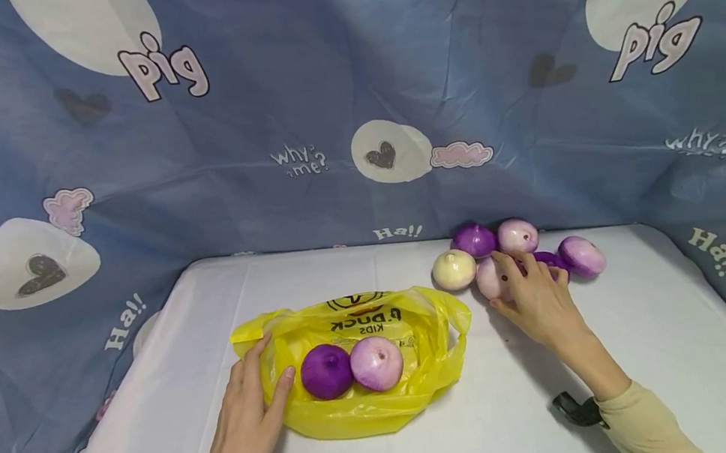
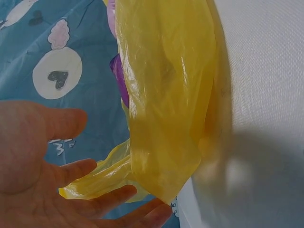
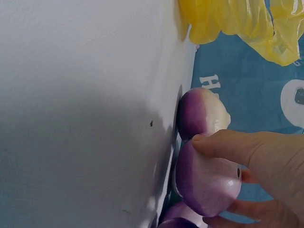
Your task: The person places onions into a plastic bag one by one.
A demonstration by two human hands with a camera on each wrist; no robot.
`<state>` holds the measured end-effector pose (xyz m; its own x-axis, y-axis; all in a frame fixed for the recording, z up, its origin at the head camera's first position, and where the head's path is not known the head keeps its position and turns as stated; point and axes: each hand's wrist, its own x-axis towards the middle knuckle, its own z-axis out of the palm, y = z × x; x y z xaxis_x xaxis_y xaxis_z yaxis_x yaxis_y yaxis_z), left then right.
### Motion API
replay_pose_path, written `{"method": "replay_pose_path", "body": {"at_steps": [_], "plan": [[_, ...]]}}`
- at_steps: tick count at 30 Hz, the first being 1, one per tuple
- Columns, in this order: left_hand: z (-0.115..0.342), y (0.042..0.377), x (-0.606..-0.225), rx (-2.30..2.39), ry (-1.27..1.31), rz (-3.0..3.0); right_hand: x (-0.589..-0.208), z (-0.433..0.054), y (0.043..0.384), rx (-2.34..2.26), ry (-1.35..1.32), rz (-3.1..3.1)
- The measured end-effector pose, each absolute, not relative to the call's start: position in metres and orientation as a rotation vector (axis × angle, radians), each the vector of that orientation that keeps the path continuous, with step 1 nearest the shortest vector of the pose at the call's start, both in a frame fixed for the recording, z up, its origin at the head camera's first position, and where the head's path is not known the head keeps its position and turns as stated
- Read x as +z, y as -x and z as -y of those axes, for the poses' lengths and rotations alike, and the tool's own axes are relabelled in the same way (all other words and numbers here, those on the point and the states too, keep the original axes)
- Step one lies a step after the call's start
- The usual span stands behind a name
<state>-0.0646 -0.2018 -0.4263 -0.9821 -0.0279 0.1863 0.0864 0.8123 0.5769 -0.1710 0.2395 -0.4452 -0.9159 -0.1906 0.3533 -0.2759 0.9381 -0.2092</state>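
A yellow plastic bag [image 1: 339,418] lies with its mouth spread, and a dark purple onion [image 1: 326,372] and a pale purple onion [image 1: 377,364] sit side by side in it. My left hand [image 1: 246,414] rests along the bag's left side, fingers relaxed and thumb out; the left wrist view shows its fingertips at the yellow film [image 2: 166,118]. Over at the back right, my right hand [image 1: 541,303] grips a pale purple onion [image 3: 209,180], thumb on one side and fingers on the other. In the head view the hand partly covers this onion.
Around the right hand lie a cream onion [image 1: 454,270], a dark purple onion [image 1: 473,240], a pale onion [image 1: 517,236], another purple onion [image 1: 553,263] and a pinkish one [image 1: 583,257]. Behind the white table [image 1: 656,341] hangs a blue printed cloth [image 1: 293,99].
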Motion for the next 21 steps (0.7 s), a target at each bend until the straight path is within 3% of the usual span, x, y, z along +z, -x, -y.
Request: {"method": "replay_pose_path", "body": {"at_steps": [21], "plan": [[0.202,0.065,-0.425,-0.930,0.052,2.825,-0.416,-0.219,0.158,0.480,-0.420,2.688]]}}
